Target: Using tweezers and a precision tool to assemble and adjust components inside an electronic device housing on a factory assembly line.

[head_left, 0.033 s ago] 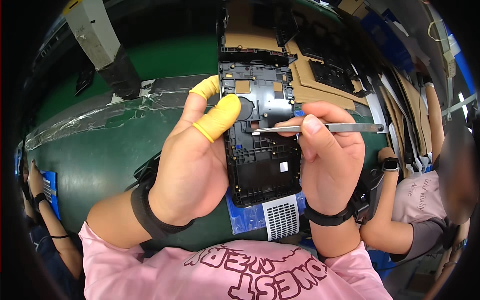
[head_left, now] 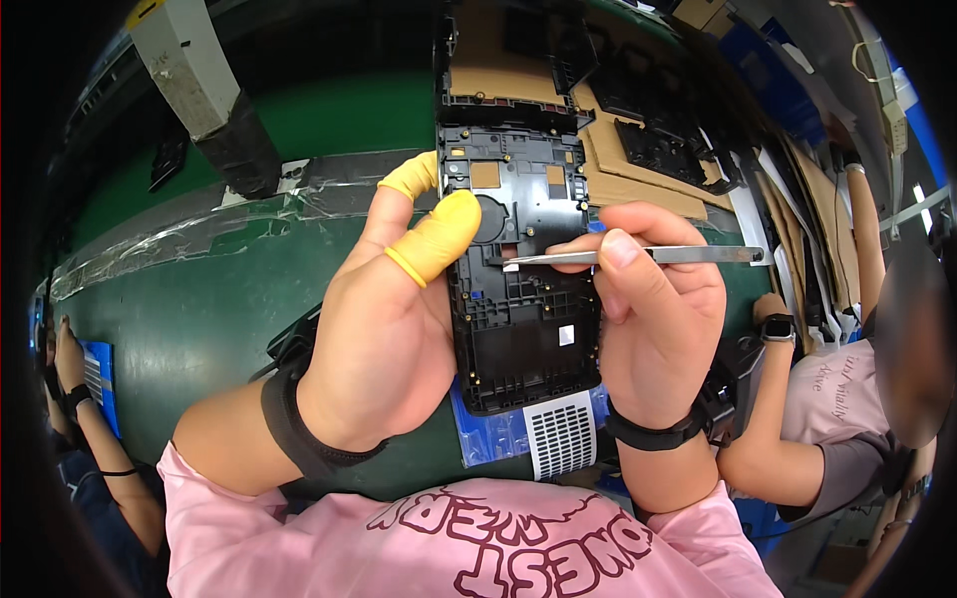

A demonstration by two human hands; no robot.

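A rectangular, moulded black plastic panel [head_left: 538, 216], with ribs, small brass-coloured studs and cut-out windows, is held up in front of the person, above a green work surface [head_left: 199, 289]. Near its middle, the tips of slim silver-grey metal tweezers [head_left: 710, 255] meet at a narrow opening, right beside a tiny white piece [head_left: 510, 267]; whether they pinch it cannot be told. Lower on the panel is a small white rectangle [head_left: 566, 336].

Almost nothing has changed since the previous picture: the panel's lower end sits a trace lower, and the tips stay at the same opening, which suggests careful, steady work on that one spot.

The left hand [head_left: 374, 334], palm toward the viewer, grips the panel's left edge, its thumb over the front; the thumb and a finger wear yellow rubber finger covers [head_left: 439, 239]. The right hand [head_left: 660, 324] pinches the tweezers between thumb and forefinger, level across the panel, other fingers curled.

Below the panel lies a white sheet with a grid of dark rectangles [head_left: 561, 436], over blue plastic [head_left: 488, 429]. Beyond, to the right, are brown cardboard sheets [head_left: 638, 184] and a co-worker's wrist with a dark smartwatch [head_left: 778, 327].
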